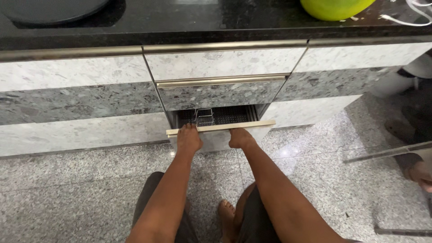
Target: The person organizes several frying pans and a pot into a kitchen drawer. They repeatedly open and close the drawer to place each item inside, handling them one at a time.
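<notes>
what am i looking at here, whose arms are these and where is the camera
There is no machine here: the one picture comes from a camera worn on a person's head, looking down at their own two bare arms. The left hand and the right hand both grip the pale handle bar of the bottom drawer, which is pulled partly out. Inside it you can see a wire rack. Above are two closed drawers and a dark stone countertop with a green bowl-like thing on it. The person's bare foot stands on the speckled floor.
</notes>
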